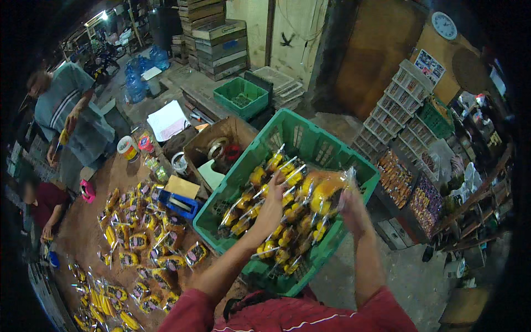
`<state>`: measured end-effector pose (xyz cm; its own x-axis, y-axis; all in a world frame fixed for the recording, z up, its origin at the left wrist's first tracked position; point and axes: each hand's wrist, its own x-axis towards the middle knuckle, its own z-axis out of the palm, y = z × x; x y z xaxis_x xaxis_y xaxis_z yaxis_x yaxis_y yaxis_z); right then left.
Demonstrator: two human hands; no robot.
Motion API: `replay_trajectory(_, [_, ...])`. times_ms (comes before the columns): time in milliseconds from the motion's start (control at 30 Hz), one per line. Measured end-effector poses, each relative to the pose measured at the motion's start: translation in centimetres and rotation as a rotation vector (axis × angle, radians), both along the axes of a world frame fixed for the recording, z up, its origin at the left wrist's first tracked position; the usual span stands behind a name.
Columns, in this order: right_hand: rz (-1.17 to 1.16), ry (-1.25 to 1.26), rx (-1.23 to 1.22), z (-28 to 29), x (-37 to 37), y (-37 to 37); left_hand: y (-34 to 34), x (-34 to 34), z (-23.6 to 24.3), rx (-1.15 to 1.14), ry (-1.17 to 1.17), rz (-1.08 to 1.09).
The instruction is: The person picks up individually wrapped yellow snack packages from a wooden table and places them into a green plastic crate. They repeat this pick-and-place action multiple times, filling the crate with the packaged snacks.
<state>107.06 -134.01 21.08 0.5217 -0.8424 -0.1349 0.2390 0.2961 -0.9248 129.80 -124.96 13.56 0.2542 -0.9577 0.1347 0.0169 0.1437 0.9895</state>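
A green plastic crate (222, 195) stands in front of me, filled with several yellow-and-brown items wrapped in clear plastic (279, 249), many with white strips sticking up. My right hand (350, 206) is closed on the edge of a clear plastic bag (327, 193) with yellow-orange, bread-like contents, held over the crate's right part. My left hand (270, 206) reaches into the crate from the near side. Its fingers stretch forward over the wrapped items, touching or just above them; nothing shows in its grasp.
Many similar wrapped pieces (149, 240) cover the brown table at left, with a blue tape dispenser (178, 203) beside the crate. A cardboard box (243, 133) and a smaller green crate (241, 97) are behind. Two people (74, 110) are at left. Stacked trays (395, 105) rise at right.
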Motion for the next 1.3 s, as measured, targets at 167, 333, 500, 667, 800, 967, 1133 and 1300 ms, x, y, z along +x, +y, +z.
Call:
replay_trajectory(167, [-0.313, 0.777, -0.783, 3.4, 2.2, -8.0, -6.4, 0.9, -3.0, -0.113, -1.179, 0.092])
replay_trajectory(333, [-0.322, 1.116, -1.428, 1.5, 5.5, -8.0, -7.7, 0.8, -4.9, 0.060, -1.257, 0.000])
replay_trajectory(500, [-0.272, 1.427, -1.601, -2.6, 6.5, -7.6, -6.7, 0.7, -6.3, 0.087, -1.296, 0.059])
replay_trajectory(667, [-0.034, 1.646, -1.491, -5.7, 8.9, -9.6, -6.9, 0.6, -6.0, 0.146, -1.265, 0.009])
replay_trajectory(800, [0.237, 1.669, -1.273, -6.0, 8.5, -11.0, -6.9, 0.7, -5.7, 0.209, -1.375, -0.028])
replay_trajectory(967, [0.157, 1.499, -1.344, -7.2, 6.2, -11.7, -7.0, 0.5, -6.3, 0.159, -1.268, -0.005])
replay_trajectory(1133, [0.269, 1.524, -1.375, -7.2, 6.9, -12.7, -5.9, -0.7, -4.8, 0.103, -1.442, -0.032])
replay_trajectory(1300, [0.475, 1.458, -1.013, 1.6, 7.5, -12.4, 5.1, -3.1, -2.5, -0.185, -1.130, 0.356])
